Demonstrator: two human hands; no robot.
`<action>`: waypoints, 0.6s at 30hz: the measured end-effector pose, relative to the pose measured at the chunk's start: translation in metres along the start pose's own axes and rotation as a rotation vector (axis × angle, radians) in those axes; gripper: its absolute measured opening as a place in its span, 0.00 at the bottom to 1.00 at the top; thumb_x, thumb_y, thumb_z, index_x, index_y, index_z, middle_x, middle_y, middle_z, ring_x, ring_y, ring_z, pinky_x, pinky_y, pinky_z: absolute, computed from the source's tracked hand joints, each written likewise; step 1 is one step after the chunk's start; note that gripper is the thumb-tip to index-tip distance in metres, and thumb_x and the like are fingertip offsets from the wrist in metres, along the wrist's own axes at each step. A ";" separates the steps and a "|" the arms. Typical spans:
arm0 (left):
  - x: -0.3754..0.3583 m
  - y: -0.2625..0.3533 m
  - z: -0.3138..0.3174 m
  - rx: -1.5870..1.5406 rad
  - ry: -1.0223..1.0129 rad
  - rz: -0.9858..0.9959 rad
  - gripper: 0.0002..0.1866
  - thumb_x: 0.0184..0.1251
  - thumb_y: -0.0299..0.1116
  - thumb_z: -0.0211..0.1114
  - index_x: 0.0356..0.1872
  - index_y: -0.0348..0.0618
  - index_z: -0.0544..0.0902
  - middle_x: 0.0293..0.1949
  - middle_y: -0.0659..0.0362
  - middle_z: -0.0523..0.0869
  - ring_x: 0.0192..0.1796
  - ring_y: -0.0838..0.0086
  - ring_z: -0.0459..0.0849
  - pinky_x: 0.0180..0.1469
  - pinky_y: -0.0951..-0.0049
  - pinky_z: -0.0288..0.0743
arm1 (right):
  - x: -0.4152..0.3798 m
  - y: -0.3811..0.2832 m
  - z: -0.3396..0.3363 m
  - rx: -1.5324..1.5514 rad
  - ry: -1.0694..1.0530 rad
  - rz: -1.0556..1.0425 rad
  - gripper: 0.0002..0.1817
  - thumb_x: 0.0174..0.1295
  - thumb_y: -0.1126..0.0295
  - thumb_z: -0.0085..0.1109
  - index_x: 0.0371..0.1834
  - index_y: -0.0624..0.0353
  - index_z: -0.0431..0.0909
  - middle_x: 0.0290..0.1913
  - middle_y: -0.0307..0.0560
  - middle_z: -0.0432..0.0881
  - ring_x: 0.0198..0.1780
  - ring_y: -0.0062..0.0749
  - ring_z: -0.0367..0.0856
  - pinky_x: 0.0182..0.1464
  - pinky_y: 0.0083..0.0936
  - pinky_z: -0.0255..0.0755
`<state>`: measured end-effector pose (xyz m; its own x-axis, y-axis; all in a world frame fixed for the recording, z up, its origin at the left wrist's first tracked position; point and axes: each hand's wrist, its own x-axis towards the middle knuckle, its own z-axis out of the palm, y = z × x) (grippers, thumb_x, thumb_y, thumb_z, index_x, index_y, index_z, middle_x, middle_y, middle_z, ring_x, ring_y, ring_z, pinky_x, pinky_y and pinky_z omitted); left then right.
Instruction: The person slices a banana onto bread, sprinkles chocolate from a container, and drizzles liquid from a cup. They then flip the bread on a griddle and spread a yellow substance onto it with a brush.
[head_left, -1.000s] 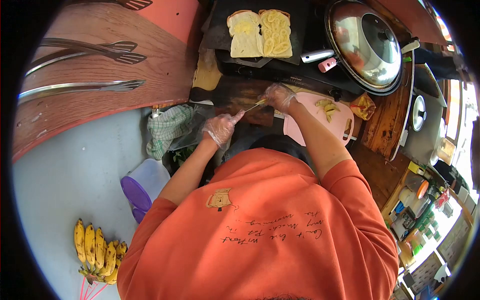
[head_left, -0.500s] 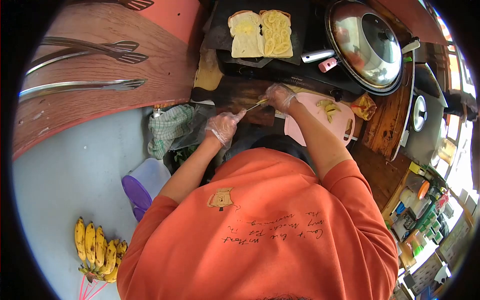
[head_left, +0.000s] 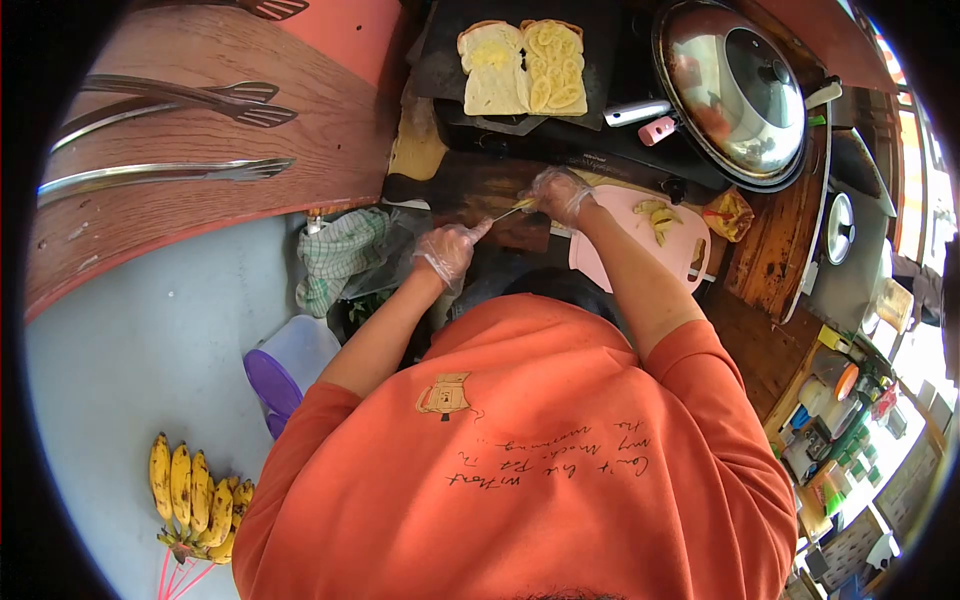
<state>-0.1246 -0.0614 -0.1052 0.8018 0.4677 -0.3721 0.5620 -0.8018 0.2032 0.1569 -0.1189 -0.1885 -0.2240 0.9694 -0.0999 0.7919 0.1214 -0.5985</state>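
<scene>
My right hand [head_left: 562, 196], in a clear plastic glove, is closed around what looks like a small knife [head_left: 514, 210]. Its thin blade points down-left, and something yellow shows beside the fingers. At the blade's far end is my left hand [head_left: 446, 252], also gloved. The left fingers are mostly curled, with one reaching to the blade tip; whether they hold anything else is hidden. A pink cutting board [head_left: 597, 262] with banana peels [head_left: 657, 217] lies beside my right forearm. Beyond the hands, two bread slices rest on a dark griddle [head_left: 436, 60], the right bread slice [head_left: 556, 68] covered with banana slices.
A lidded pan [head_left: 733, 95] stands right of the griddle. Several metal tongs [head_left: 180, 172] lie on the wooden surface at left. A checked cloth [head_left: 343, 255] hangs near my left hand. Below it are a purple-lidded container [head_left: 272, 383] and a bunch of bananas [head_left: 195, 500].
</scene>
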 end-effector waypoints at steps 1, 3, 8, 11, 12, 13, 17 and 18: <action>0.000 -0.004 0.006 0.001 0.012 0.005 0.32 0.66 0.27 0.54 0.71 0.68 0.75 0.35 0.55 0.88 0.38 0.57 0.89 0.39 0.54 0.85 | 0.000 0.002 0.003 -0.013 0.025 -0.017 0.09 0.52 0.69 0.68 0.37 0.54 0.88 0.40 0.51 0.85 0.49 0.50 0.82 0.55 0.41 0.75; -0.001 -0.008 0.017 0.001 0.025 0.010 0.32 0.65 0.27 0.55 0.71 0.69 0.75 0.35 0.55 0.88 0.37 0.58 0.89 0.38 0.54 0.85 | -0.002 0.004 0.005 -0.013 0.043 -0.044 0.10 0.51 0.70 0.68 0.38 0.54 0.88 0.40 0.50 0.85 0.49 0.49 0.82 0.55 0.40 0.75; -0.006 -0.017 0.046 -0.069 0.276 0.103 0.31 0.65 0.25 0.55 0.69 0.68 0.77 0.31 0.57 0.85 0.34 0.59 0.87 0.33 0.56 0.84 | -0.006 -0.001 0.002 0.001 0.074 -0.056 0.13 0.50 0.72 0.67 0.41 0.53 0.89 0.41 0.49 0.86 0.49 0.48 0.82 0.56 0.39 0.75; -0.008 -0.012 0.044 0.033 0.317 0.094 0.30 0.65 0.27 0.57 0.68 0.68 0.78 0.31 0.60 0.83 0.32 0.63 0.86 0.29 0.59 0.83 | -0.012 -0.009 0.000 0.061 0.067 0.018 0.14 0.49 0.72 0.68 0.42 0.53 0.89 0.42 0.48 0.86 0.49 0.46 0.82 0.57 0.39 0.75; -0.010 -0.011 0.043 0.033 0.318 0.096 0.30 0.65 0.27 0.57 0.68 0.68 0.78 0.31 0.60 0.83 0.32 0.63 0.86 0.29 0.59 0.83 | -0.014 -0.011 0.002 0.053 0.100 0.038 0.14 0.50 0.71 0.69 0.42 0.53 0.89 0.42 0.47 0.86 0.50 0.46 0.82 0.57 0.38 0.75; -0.012 -0.011 0.041 0.083 0.325 0.097 0.30 0.65 0.28 0.58 0.68 0.68 0.78 0.31 0.60 0.83 0.32 0.65 0.86 0.28 0.61 0.83 | -0.017 -0.011 0.004 0.045 0.133 0.058 0.15 0.50 0.70 0.69 0.43 0.53 0.89 0.42 0.46 0.86 0.50 0.45 0.82 0.58 0.38 0.75; -0.020 -0.004 0.024 0.133 0.371 0.096 0.29 0.64 0.29 0.59 0.67 0.69 0.79 0.31 0.62 0.81 0.32 0.66 0.85 0.26 0.63 0.82 | -0.027 -0.017 -0.001 0.084 0.196 0.077 0.17 0.52 0.68 0.70 0.47 0.53 0.88 0.45 0.48 0.86 0.51 0.46 0.82 0.59 0.37 0.75; -0.022 -0.003 0.021 0.135 0.372 0.100 0.29 0.64 0.29 0.59 0.67 0.69 0.79 0.31 0.62 0.81 0.32 0.66 0.85 0.26 0.63 0.82 | -0.028 -0.026 -0.012 0.070 0.182 0.163 0.20 0.53 0.67 0.71 0.52 0.53 0.86 0.48 0.50 0.85 0.52 0.46 0.82 0.60 0.37 0.75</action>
<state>-0.1482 -0.0767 -0.1163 0.8840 0.4676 0.0017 0.4655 -0.8803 0.0918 0.1490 -0.1466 -0.1608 0.0146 0.9982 -0.0587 0.7666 -0.0489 -0.6403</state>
